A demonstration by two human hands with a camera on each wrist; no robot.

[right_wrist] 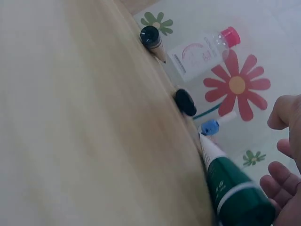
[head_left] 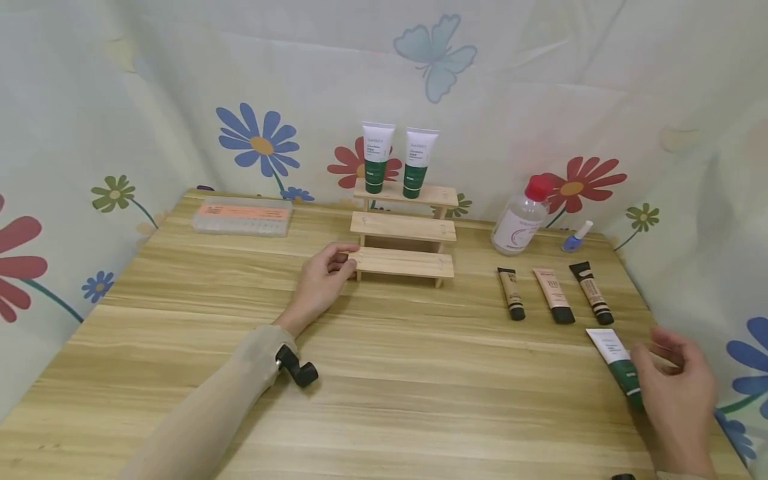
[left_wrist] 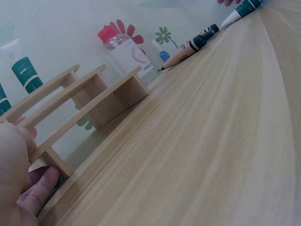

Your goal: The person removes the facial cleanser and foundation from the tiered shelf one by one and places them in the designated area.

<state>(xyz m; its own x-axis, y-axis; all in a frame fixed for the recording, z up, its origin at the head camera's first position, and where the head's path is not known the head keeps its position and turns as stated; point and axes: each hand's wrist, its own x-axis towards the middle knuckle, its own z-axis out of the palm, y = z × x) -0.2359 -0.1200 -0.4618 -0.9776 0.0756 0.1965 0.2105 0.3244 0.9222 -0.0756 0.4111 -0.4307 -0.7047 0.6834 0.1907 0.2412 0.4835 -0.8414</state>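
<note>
A three-step wooden stand rises toward the back, two green-and-white tubes upright on its top step. My left hand holds the left end of the lowest step; in the left wrist view its fingers curl by the stand's leg. On the right, a third green-and-white tube lies on the table. My right hand is close beside that tube, thumb and fingers apart. In the right wrist view the tube's green cap end points toward the camera, with the loosely bent fingers beside it.
Three small cosmetic tubes, the middle one pink, lie right of the stand. Behind them are a clear bottle with a red cap and a blue nail polish bottle. A flat clear case lies at the back left. A flowered curtain surrounds the wooden table.
</note>
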